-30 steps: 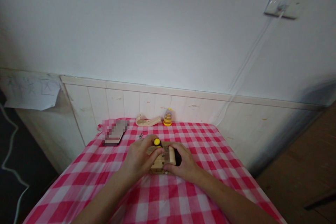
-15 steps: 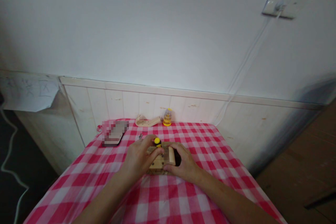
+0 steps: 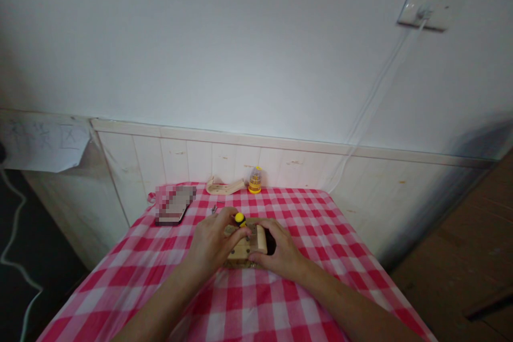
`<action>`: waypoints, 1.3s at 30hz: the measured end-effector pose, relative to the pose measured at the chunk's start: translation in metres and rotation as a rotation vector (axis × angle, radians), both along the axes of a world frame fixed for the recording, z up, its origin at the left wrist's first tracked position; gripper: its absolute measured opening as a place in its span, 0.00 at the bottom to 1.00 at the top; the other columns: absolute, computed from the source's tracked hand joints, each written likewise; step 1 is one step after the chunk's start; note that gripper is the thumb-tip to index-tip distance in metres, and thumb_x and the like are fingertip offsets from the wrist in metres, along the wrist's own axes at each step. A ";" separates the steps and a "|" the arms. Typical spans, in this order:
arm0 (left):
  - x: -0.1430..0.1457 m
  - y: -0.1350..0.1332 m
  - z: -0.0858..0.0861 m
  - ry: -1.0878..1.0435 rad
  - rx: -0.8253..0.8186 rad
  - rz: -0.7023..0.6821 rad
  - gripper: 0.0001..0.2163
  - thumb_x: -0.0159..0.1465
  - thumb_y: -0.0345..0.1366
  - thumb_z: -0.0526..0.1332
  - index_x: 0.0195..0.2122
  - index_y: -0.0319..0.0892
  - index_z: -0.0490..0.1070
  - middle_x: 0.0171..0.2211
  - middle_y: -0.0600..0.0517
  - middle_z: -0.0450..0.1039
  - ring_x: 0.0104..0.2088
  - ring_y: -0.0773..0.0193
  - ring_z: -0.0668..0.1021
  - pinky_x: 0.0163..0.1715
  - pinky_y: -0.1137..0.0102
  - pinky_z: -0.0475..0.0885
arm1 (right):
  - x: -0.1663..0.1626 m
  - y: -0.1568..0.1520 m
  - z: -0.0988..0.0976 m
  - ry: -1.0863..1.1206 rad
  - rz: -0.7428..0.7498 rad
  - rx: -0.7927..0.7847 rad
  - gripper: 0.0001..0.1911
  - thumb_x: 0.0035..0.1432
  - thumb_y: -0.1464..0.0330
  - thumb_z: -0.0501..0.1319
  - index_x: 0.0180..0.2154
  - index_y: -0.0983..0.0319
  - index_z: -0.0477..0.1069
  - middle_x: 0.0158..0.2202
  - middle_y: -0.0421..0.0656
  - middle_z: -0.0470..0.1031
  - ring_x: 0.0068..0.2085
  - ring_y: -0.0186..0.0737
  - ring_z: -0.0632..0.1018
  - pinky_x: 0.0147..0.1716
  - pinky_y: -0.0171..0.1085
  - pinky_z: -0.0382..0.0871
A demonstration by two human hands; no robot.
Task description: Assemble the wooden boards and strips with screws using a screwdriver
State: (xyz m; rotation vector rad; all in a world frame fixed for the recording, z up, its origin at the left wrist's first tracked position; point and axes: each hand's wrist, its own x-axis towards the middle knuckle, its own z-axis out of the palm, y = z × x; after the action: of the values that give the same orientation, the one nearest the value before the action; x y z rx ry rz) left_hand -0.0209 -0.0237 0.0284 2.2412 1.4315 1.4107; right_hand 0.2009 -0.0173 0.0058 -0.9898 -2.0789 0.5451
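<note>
The left hand is curling its fingers together around a screwdriver. Only the yellow and black top of the handle is showing above the knuckles. The shaft and tip are hiding behind the fingers, so where the tip is meeting the wood is not showing.

The right hand is clamping on the right end of a wooden block, with the thumb lying along the near edge and the fingers wrapping over the far side. The block is sitting on the checked cloth that is covering the worktop, at about the middle of it and between the two hands. Small dark dots are showing on the block's top, too small to tell whether they are holes or screws. A dark rounded part is peeking out under the right fingers, and its shape is hard to make out.

Far left on the cloth a flat item is lying blurred out, so it cannot be told what it is. Just right of it some tiny metal bits are lying, too small to name. At the far edge, against the wall panelling, a curved wooden piece is lying beside a small yellow and clear container.

A white cable is running down the wall from a socket at upper right, and its lower end is disappearing behind the worktop. A sheet of paper is hanging at far left, its writing unreadable.
</note>
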 end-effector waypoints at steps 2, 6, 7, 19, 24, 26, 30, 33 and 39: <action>0.000 0.000 -0.001 0.001 -0.007 0.005 0.12 0.61 0.40 0.67 0.43 0.47 0.69 0.35 0.52 0.82 0.35 0.58 0.83 0.35 0.67 0.76 | 0.000 0.000 0.000 0.001 0.005 -0.002 0.35 0.46 0.63 0.77 0.55 0.53 0.68 0.52 0.45 0.75 0.52 0.50 0.76 0.52 0.50 0.71; 0.002 0.001 0.000 0.004 -0.032 0.009 0.12 0.61 0.40 0.67 0.43 0.48 0.68 0.34 0.52 0.82 0.35 0.57 0.83 0.35 0.66 0.75 | 0.000 0.001 -0.001 0.008 0.009 0.001 0.35 0.47 0.64 0.77 0.56 0.52 0.68 0.52 0.45 0.75 0.52 0.50 0.76 0.52 0.49 0.71; 0.002 0.000 0.001 0.007 -0.045 0.012 0.12 0.61 0.40 0.67 0.43 0.48 0.68 0.34 0.53 0.82 0.35 0.57 0.83 0.35 0.66 0.75 | 0.000 0.001 -0.002 0.010 0.010 0.001 0.35 0.47 0.64 0.76 0.56 0.52 0.67 0.52 0.45 0.75 0.52 0.50 0.76 0.52 0.49 0.71; -0.002 -0.006 0.014 0.064 -0.182 -0.116 0.08 0.66 0.41 0.59 0.45 0.47 0.67 0.36 0.51 0.79 0.36 0.56 0.81 0.38 0.65 0.72 | 0.001 0.003 -0.005 0.022 0.003 -0.001 0.35 0.46 0.65 0.77 0.55 0.54 0.68 0.53 0.46 0.75 0.52 0.50 0.77 0.51 0.48 0.72; -0.002 -0.008 0.014 0.046 -0.170 -0.132 0.09 0.67 0.38 0.58 0.48 0.46 0.68 0.39 0.50 0.80 0.38 0.57 0.81 0.38 0.65 0.73 | 0.001 0.003 -0.005 0.021 0.014 0.027 0.36 0.45 0.66 0.77 0.55 0.54 0.67 0.53 0.45 0.75 0.52 0.50 0.77 0.51 0.48 0.72; -0.004 -0.008 0.012 0.002 -0.128 -0.141 0.11 0.66 0.39 0.59 0.49 0.47 0.68 0.40 0.50 0.80 0.39 0.58 0.82 0.40 0.66 0.73 | 0.001 0.003 -0.006 0.019 0.012 0.028 0.36 0.45 0.67 0.77 0.55 0.54 0.67 0.53 0.45 0.75 0.52 0.50 0.77 0.50 0.48 0.72; -0.012 -0.004 0.010 -0.168 -0.043 -0.061 0.13 0.65 0.41 0.62 0.50 0.46 0.69 0.39 0.51 0.79 0.39 0.60 0.81 0.38 0.69 0.75 | 0.001 0.003 -0.006 0.012 0.006 0.007 0.37 0.45 0.67 0.77 0.56 0.54 0.67 0.53 0.46 0.75 0.52 0.49 0.77 0.50 0.47 0.72; -0.018 0.000 0.009 -0.211 -0.031 0.040 0.16 0.63 0.42 0.64 0.50 0.44 0.69 0.34 0.53 0.79 0.35 0.61 0.81 0.37 0.70 0.75 | 0.002 0.003 -0.006 0.010 -0.004 -0.004 0.36 0.46 0.66 0.77 0.55 0.55 0.67 0.53 0.46 0.75 0.52 0.50 0.77 0.51 0.48 0.72; -0.020 0.005 0.004 -0.174 -0.057 0.049 0.13 0.63 0.42 0.64 0.46 0.45 0.68 0.30 0.55 0.78 0.32 0.62 0.80 0.34 0.70 0.73 | 0.002 0.003 -0.007 -0.003 -0.014 -0.007 0.36 0.46 0.66 0.77 0.55 0.55 0.67 0.53 0.46 0.75 0.52 0.50 0.76 0.51 0.48 0.71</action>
State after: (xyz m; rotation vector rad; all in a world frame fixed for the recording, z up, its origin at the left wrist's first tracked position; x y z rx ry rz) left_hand -0.0408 -0.0187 0.0323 2.0065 1.4592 1.5174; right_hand 0.2027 -0.0141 -0.0015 -1.0088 -2.0726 0.5444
